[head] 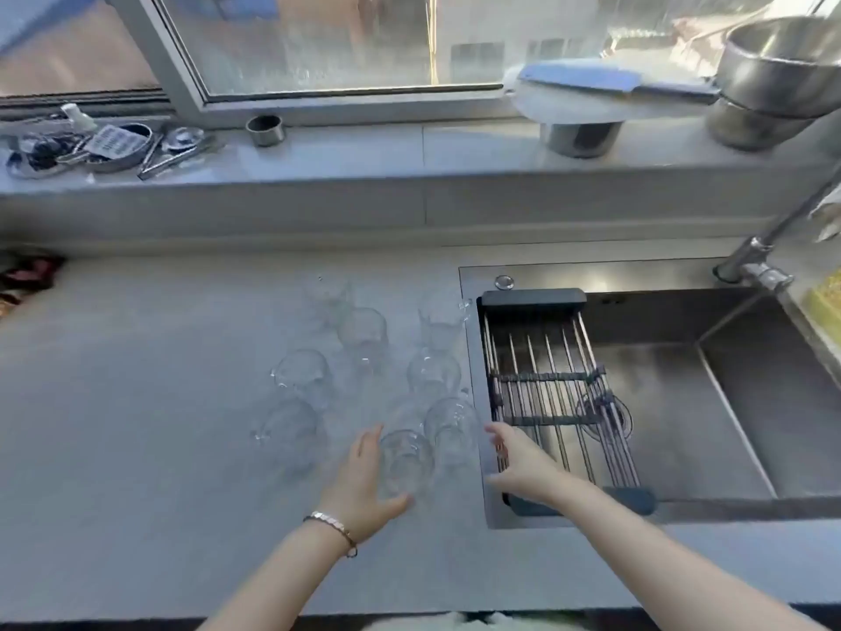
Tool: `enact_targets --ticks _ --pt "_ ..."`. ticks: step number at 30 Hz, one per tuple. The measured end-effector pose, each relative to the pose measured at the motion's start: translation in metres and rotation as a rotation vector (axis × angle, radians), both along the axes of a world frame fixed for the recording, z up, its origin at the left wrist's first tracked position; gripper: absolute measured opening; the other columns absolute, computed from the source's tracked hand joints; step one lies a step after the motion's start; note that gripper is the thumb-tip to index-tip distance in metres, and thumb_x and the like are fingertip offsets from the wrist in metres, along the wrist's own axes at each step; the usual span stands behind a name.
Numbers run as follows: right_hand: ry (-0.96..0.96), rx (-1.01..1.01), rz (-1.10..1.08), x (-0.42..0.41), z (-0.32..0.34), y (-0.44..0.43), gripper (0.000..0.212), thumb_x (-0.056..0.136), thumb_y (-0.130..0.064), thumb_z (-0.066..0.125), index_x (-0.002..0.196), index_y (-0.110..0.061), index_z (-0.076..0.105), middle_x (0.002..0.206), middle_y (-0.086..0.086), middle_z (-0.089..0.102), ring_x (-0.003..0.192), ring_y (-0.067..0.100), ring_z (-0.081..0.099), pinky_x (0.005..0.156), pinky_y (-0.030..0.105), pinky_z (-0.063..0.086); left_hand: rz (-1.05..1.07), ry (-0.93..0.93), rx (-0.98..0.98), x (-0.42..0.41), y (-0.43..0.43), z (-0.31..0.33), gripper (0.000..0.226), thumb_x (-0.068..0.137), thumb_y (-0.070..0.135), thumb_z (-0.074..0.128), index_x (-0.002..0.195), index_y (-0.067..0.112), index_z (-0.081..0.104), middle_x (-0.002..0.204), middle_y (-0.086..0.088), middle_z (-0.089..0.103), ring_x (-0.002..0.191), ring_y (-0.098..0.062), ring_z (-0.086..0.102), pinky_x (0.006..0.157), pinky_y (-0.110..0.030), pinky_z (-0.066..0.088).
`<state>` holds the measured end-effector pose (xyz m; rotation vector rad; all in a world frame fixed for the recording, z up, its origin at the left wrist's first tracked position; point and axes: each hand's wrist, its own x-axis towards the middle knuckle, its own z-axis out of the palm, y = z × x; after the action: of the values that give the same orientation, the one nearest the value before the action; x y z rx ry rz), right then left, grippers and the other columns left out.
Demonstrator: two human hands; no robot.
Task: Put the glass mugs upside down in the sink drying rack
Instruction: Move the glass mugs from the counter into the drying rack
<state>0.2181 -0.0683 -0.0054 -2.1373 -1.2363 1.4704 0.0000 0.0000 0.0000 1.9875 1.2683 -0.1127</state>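
Several clear glass mugs stand upright on the grey counter, left of the sink. My left hand (364, 485) curls around the nearest mug (405, 462), fingers and thumb at its sides; whether it grips firmly I cannot tell. My right hand (519, 466) is open, just right of another mug (453, 425) and over the near end of the drying rack (546, 384). The rack, metal rods with dark end caps, spans the left part of the sink (682, 403) and holds no mugs.
A faucet (755, 261) rises at the sink's far right. The window ledge holds a small steel cup (265, 129), utensils and a strainer (109, 148) at left, and steel bowls (782, 79) with a knife on a white board at right.
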Motion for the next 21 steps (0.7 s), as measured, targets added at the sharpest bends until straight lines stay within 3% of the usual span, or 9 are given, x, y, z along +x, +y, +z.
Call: enact_targets --ticks 3,6,9,11,15,19,21 --pt "0.015 0.111 -0.127 -0.017 -0.013 0.007 0.089 0.069 -0.016 0.077 0.141 -0.019 0.025 0.137 0.002 0.035 0.130 0.016 0.035 0.103 0.025 0.030 0.051 -0.040 -0.080 0.000 0.001 -0.016 0.106 0.073 0.030 0.077 0.148 0.010 0.005 0.154 -0.004 0.022 0.143 -0.016 0.024 0.114 -0.022 0.022" --pt "0.096 0.273 -0.317 -0.034 -0.029 0.016 0.087 0.058 -0.010 0.083 0.131 -0.028 0.037 0.126 -0.001 0.043 0.126 0.016 0.042 0.104 0.026 0.033 0.154 -0.122 -0.130 0.005 0.000 -0.029 0.108 0.065 0.025 0.083 0.146 0.014 0.013 0.144 0.000 0.035 0.136 -0.016 0.036 0.106 -0.020 0.030" --pt "0.163 0.370 -0.448 -0.043 -0.039 0.021 0.075 0.052 -0.011 0.085 0.110 -0.039 0.046 0.112 -0.012 0.053 0.112 0.008 0.053 0.098 0.028 0.042 0.266 -0.241 -0.120 0.007 0.001 -0.036 0.090 0.053 0.021 0.085 0.125 0.027 0.032 0.116 0.013 0.046 0.119 -0.016 0.049 0.084 -0.001 0.033" --pt "0.163 0.369 -0.477 -0.043 -0.039 0.020 0.073 0.052 -0.015 0.085 0.111 -0.037 0.048 0.111 -0.015 0.056 0.106 0.001 0.054 0.095 0.024 0.043 0.325 -0.276 -0.122 0.008 0.000 -0.036 0.080 0.053 0.012 0.088 0.111 0.027 0.036 0.107 0.012 0.050 0.109 -0.012 0.052 0.075 0.007 0.032" --pt "0.139 0.300 -0.411 -0.024 -0.029 0.003 0.078 0.060 -0.007 0.082 0.128 -0.021 0.044 0.122 -0.006 0.049 0.114 0.005 0.046 0.096 0.020 0.035 0.437 -0.340 -0.154 0.015 -0.010 -0.026 0.085 0.031 0.044 0.078 0.107 0.027 0.041 0.107 0.005 0.055 0.107 -0.014 0.056 0.090 -0.018 0.040" --pt "0.150 0.220 -0.363 0.022 -0.012 -0.022 0.062 0.066 -0.010 0.077 0.107 -0.043 0.044 0.117 -0.006 0.046 0.106 0.010 0.050 0.089 0.027 0.040 0.459 -0.401 -0.195 0.041 -0.022 -0.004 0.074 0.031 0.047 0.074 0.098 0.046 0.043 0.099 0.010 0.049 0.100 -0.014 0.056 0.089 -0.031 0.049" --pt "0.147 0.167 -0.387 0.051 -0.006 -0.032 0.061 0.069 -0.015 0.075 0.116 -0.037 0.042 0.122 -0.004 0.046 0.111 0.014 0.049 0.090 0.030 0.040 0.435 -0.404 -0.242 0.062 -0.024 0.006 0.076 0.033 0.047 0.076 0.099 0.050 0.040 0.098 0.012 0.047 0.094 -0.011 0.055 0.084 -0.031 0.051"
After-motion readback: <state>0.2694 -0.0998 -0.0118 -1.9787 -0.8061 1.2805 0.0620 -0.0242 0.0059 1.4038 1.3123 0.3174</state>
